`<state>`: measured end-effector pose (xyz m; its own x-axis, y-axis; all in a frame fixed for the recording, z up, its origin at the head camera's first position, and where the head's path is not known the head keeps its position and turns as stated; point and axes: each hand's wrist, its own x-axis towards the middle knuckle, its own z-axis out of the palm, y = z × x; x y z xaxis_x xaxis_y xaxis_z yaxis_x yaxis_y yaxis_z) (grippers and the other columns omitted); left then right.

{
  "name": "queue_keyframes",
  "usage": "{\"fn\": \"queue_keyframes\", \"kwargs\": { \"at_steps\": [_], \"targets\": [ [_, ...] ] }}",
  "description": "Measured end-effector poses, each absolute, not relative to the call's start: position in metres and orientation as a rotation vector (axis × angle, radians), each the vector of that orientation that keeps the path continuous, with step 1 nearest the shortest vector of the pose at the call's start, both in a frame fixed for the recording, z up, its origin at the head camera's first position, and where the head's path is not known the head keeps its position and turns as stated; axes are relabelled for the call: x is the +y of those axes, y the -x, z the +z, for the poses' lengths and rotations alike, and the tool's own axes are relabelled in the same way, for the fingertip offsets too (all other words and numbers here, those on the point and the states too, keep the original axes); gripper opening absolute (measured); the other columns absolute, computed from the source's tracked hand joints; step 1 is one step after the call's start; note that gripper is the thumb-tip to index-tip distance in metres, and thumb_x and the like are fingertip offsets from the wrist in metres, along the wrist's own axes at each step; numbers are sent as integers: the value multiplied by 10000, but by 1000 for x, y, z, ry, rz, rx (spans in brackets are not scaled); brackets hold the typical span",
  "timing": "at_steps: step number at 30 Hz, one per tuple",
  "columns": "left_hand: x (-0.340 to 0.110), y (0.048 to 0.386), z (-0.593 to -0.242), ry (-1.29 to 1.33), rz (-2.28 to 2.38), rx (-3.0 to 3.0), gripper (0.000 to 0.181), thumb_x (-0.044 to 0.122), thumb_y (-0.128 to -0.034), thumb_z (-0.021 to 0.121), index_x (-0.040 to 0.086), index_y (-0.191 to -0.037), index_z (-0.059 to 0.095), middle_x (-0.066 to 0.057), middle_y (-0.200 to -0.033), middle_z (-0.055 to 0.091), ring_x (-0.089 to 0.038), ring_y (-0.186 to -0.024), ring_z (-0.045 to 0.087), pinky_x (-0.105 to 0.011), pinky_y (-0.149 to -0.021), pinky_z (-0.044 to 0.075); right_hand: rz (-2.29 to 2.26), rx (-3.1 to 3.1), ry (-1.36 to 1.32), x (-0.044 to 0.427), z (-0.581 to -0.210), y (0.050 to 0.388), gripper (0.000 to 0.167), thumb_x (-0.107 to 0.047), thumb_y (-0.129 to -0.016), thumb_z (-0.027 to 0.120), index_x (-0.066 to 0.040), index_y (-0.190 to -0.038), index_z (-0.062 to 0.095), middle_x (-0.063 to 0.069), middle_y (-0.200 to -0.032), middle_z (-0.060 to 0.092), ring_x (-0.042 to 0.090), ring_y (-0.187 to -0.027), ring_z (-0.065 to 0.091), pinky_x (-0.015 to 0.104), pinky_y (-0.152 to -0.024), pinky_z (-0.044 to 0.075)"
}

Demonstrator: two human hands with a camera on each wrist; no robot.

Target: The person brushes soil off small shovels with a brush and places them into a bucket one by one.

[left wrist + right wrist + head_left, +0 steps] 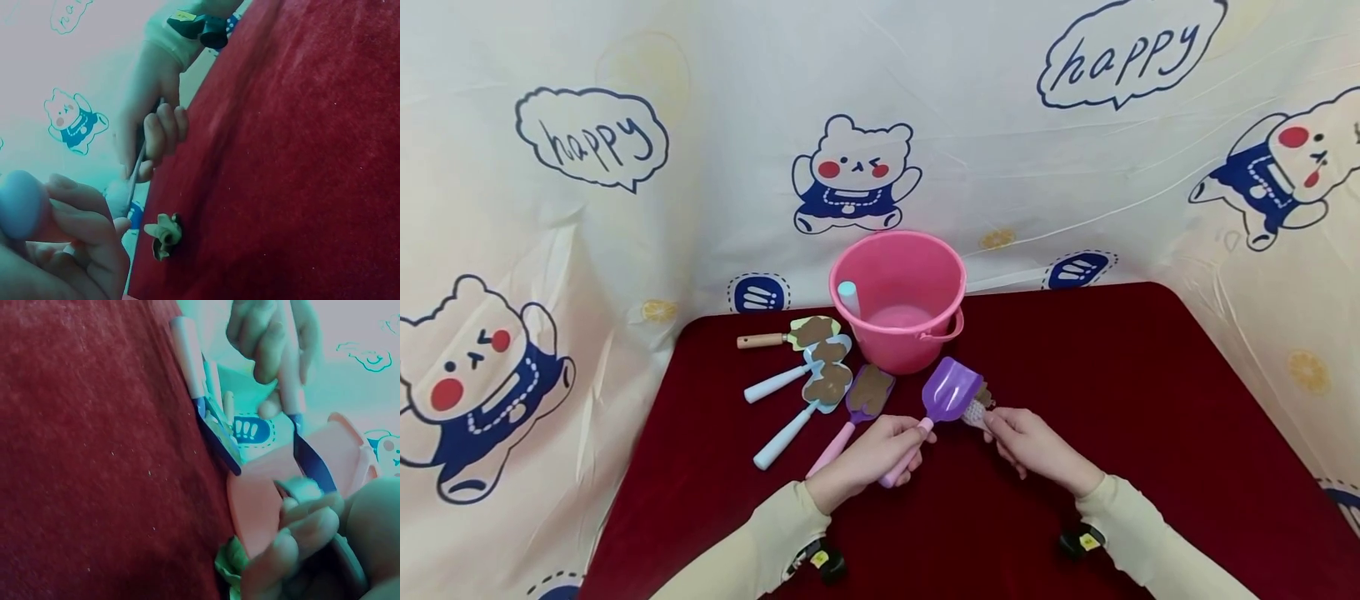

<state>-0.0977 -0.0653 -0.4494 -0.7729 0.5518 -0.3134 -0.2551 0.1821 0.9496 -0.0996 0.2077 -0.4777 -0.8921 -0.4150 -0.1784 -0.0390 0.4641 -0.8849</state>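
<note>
My left hand (880, 450) grips the light pink handle of a purple toy shovel (953, 390), its blade raised and pointing away from me. In my right hand (1030, 442) I hold a pale grey, bumpy-textured piece (975, 414) close to the blade's right edge; its kind is unclear. The left wrist view shows that piece as a thin strip with a pale, rounded end. In the right wrist view the fingers hide much of it. Just beyond lies a small crumpled brownish thing (164, 236) on the red cloth.
A pink bucket (898, 342) stands behind the hands with a pale-tipped handle (847, 293) inside. Left lie brown-smeared shovels: another purple one (871, 390), two light blue ones (786, 435) and a green one with a wooden handle (762, 340). A printed curtain (962, 167) encloses the red-covered table (1112, 375).
</note>
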Motion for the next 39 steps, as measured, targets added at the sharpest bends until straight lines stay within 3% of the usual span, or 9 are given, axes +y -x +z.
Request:
{"fn": "queue_keyframes", "kwargs": {
  "at_steps": [22,34,39],
  "targets": [
    [-60,94,-458,-258,1670,1846,401,219,-1085,505,-159,-1156,617,-11,-608,535,-48,-423,471,-209,-456,443,-1308,2292,530,198,-477,92,389,-299,-1117,496,-52,-849,635,-43,-547,496,81,-395,464,330,-385,476],
    [-62,94,-453,-296,1641,1897,435,289,-1093,527,-125,-1134,654,-18,-604,538,-58,-415,480,-211,-435,438,-1413,2397,324,210,-472,103,407,-316,-1116,497,-18,-869,625,2,-556,492,133,-407,460,336,-403,466],
    [-62,96,-452,-290,1664,1906,445,283,-1099,509,-141,-1118,645,-10,-594,536,-58,-413,480,-218,-442,445,-1383,2327,439,209,-472,101,412,-296,-1127,470,-9,-875,625,-24,-537,472,98,-401,450,326,-403,467]
  ]
}}
